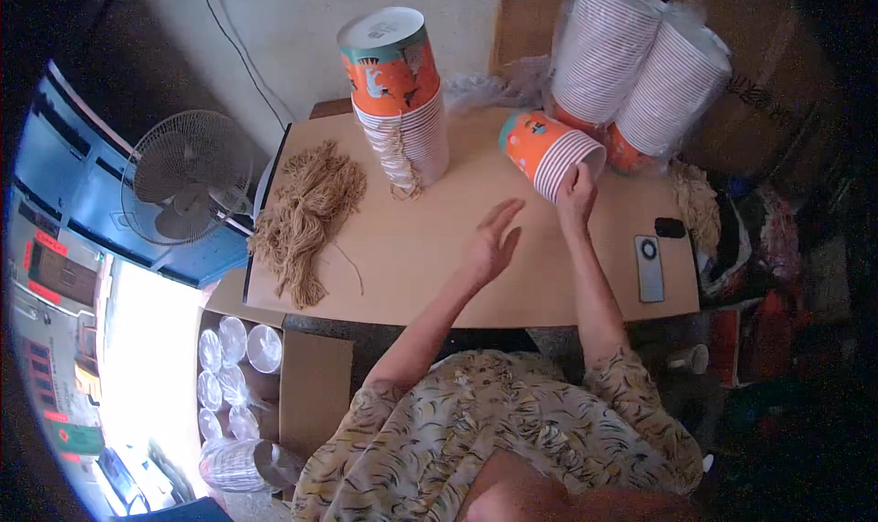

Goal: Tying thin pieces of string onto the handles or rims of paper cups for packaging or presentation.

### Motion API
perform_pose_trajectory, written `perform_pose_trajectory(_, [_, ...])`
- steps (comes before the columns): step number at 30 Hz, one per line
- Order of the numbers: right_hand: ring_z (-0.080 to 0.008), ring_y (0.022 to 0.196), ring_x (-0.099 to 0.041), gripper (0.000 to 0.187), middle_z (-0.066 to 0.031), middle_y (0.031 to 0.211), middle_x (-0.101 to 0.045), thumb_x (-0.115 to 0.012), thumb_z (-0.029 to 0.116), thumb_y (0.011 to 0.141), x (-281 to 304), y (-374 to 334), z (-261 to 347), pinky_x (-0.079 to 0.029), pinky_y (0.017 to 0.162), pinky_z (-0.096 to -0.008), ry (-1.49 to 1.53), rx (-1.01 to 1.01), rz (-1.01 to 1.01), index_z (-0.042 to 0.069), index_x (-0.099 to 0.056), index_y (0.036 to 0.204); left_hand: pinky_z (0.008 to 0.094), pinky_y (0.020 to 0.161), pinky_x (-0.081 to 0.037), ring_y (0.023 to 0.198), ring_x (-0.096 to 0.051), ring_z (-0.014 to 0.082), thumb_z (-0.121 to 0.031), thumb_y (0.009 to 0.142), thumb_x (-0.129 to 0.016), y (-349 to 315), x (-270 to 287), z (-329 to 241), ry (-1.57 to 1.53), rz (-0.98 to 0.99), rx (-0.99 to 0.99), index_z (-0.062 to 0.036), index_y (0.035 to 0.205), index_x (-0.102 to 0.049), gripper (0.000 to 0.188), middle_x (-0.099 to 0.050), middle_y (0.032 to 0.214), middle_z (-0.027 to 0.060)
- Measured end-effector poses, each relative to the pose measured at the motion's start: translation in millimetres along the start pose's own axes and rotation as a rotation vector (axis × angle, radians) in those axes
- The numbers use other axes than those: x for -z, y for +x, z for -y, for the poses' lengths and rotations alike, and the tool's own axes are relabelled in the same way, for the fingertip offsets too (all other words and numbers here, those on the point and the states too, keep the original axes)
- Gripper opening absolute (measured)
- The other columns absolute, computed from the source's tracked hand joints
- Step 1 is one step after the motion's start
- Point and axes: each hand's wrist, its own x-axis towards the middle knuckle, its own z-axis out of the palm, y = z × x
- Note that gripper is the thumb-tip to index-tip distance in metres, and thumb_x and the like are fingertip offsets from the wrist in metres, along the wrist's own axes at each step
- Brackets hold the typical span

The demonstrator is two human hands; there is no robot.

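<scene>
My right hand (576,193) grips the rim of a short stack of paper tubs (540,147), orange with teal bottoms and white rims. The stack lies tilted on its side, its mouths toward the right. My left hand (494,246) hovers apart from it over the table, empty, fingers spread. Farther left, a tall stack of the same tubs (395,79) stands upside down, with tan cords (401,161) hanging down its side. A tangled heap of tan cords (309,213) lies at the table's left end.
Plastic-wrapped tub stacks (608,51) stand at the back right of the brown table (439,289). A phone (649,268) and a small black object (669,228) lie near the right edge. A fan (187,179) stands left, above an open carton (315,376) with wrapped tubs.
</scene>
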Motion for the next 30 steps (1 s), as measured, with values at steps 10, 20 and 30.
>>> perform_pose_trajectory(10, [-0.0191, 0.069, -0.056, 0.022, -0.0137, 0.076, -0.06, -0.052, 0.018, 0.101, 15.7, -43.3, 16.4, -0.046, 0.063, -0.0368, 0.209, -0.079, 0.165, -0.002, -0.056, 0.093, 0.0561, 0.099, -0.04, 0.145, -0.029, 0.0358, -0.024, 0.096, -0.049, 53.5, -61.2, 18.8, 0.371, 0.022, -0.144, -0.0258, 0.151, -0.037, 0.056, -0.03, 0.16, -0.0006])
perform_pose_trajectory(20, [-0.0306, 0.07, -0.061, 0.013, -0.0181, 0.078, -0.061, -0.06, 0.013, 0.09, 35.6, -55.1, 0.2, -0.048, 0.066, -0.0413, 0.151, -0.078, 0.012, 0.001, -0.058, 0.093, 0.0546, 0.099, -0.043, 0.14, -0.037, 0.0369, -0.02, 0.092, -0.058, 63.2, -66.9, 8.0, 0.387, -0.025, -0.149, -0.022, 0.146, -0.044, 0.056, -0.04, 0.153, 0.0051])
perform_pose_trajectory(30, [-0.0298, 0.076, -0.061, 0.018, -0.0108, 0.084, -0.063, -0.072, 0.002, 0.077, 134.7, -95.4, 115.8, -0.046, 0.069, -0.0421, -0.002, 0.578, 0.187, 0.004, -0.061, 0.091, 0.0389, 0.094, -0.051, 0.111, -0.064, 0.0257, -0.034, 0.106, -0.044, -21.1, 19.2, 38.8, -0.608, -0.119, 0.462, -0.002, 0.128, -0.06, 0.042, -0.066, 0.123, 0.014])
